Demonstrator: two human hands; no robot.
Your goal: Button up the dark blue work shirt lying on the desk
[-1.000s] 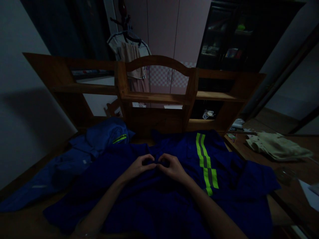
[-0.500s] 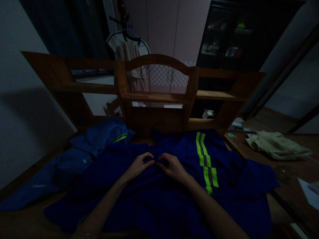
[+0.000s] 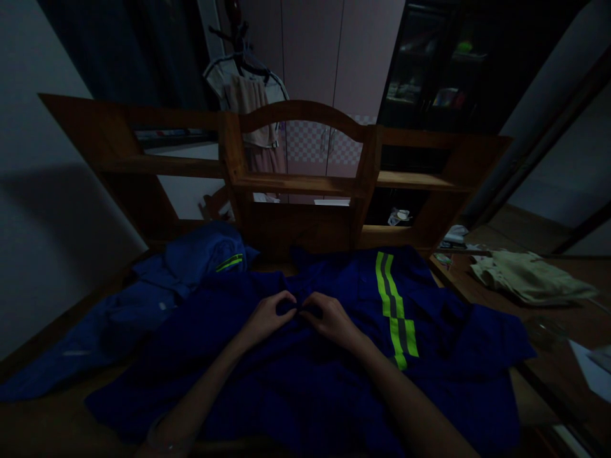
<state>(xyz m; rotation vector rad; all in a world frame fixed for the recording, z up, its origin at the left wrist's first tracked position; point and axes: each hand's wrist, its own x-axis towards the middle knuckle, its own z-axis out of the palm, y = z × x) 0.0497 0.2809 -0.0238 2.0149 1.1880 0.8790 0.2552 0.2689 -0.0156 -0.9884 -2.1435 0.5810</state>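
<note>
A dark blue work shirt (image 3: pixel 305 381) with a yellow-green and grey reflective stripe (image 3: pixel 394 308) lies spread flat in front of me in dim light. My left hand (image 3: pixel 267 318) and my right hand (image 3: pixel 329 319) meet at the shirt's middle front, fingers curled and pinching the cloth where the two edges come together. Their fingertips almost touch. What exactly sits between the fingers is too dark to make out.
A second, lighter blue garment (image 3: pixel 191 267) is bunched at the left. A wooden headboard with shelves (image 3: pixel 296 184) stands behind. A beige folded garment (image 3: pixel 529 280) lies on the wooden surface at the right, with white paper (image 3: pixel 594 375) nearer the edge.
Both hands stay pinched together at the shirt front; the fingers have shifted slightly and moved a little further from me.
</note>
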